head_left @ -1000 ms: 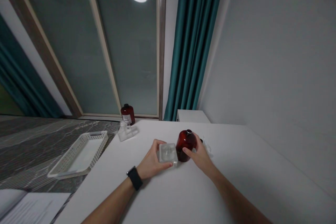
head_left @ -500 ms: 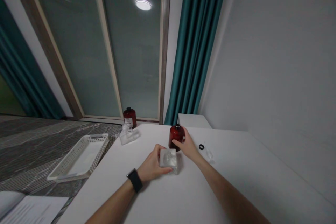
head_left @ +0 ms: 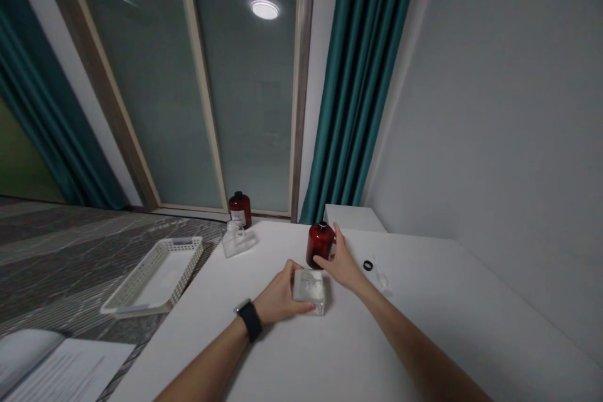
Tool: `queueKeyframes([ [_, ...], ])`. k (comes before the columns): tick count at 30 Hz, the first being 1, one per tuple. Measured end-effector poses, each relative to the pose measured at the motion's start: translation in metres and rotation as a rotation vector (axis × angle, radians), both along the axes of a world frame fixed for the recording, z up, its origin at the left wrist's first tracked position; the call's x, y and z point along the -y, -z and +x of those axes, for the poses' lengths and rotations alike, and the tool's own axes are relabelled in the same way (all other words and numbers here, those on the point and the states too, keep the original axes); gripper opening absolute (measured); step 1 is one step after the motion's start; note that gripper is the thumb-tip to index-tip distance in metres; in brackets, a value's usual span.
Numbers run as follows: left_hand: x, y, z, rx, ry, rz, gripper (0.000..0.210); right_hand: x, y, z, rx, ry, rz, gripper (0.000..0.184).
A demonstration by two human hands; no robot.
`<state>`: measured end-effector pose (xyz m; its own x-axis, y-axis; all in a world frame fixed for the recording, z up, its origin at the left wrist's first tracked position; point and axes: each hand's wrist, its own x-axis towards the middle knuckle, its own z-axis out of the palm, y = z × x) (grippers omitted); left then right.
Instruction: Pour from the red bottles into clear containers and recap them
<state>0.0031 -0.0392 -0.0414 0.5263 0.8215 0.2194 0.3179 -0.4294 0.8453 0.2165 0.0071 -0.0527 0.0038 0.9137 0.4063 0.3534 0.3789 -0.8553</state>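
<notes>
My left hand [head_left: 282,298], with a dark-banded watch at the wrist, is wrapped around a clear square glass container [head_left: 309,287] on the white table. Thumb and fingers press its near and far sides. Just behind it, a dark red round-shouldered bottle [head_left: 320,246] with a black neck stands upright. My right hand [head_left: 340,264] is at the bottle's right side, thumb and forefinger spread apart. Its thumb overlaps the lower front of the bottle; whether it still touches cannot be made out. To the right of that hand lies a small black ring [head_left: 368,266].
A clear thin plastic-looking piece [head_left: 382,277] lies by the ring. A second red bottle [head_left: 240,210], labelled, and a clear glass-like item [head_left: 239,242] occupy the table's far left corner. Lower left are a white perforated basket [head_left: 126,312] and an open book [head_left: 70,370]. A white box [head_left: 355,217] stands behind.
My right hand's fingers have spread away from the red bottle, the forefinger lifting. My left hand keeps its hold on the glass container. The whole view has shifted slightly.
</notes>
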Motion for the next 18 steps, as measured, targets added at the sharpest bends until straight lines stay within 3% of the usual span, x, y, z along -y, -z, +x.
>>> queueKeyframes([
  [4, 0.001, -0.001, 0.000, -0.002, -0.011, -0.017, 0.054, 0.034, -0.012, 0.003, 0.114, 0.184, 0.163, 0.069],
  [10, 0.000, 0.005, 0.001, 0.014, -0.016, -0.003, 0.056, 0.084, -0.010, 0.001, 0.153, -0.092, 0.118, 0.049],
  [18, 0.001, 0.003, 0.005, 0.000, -0.013, 0.016, 0.053, 0.089, -0.005, 0.001, 0.089, -0.269, 0.012, 0.046],
])
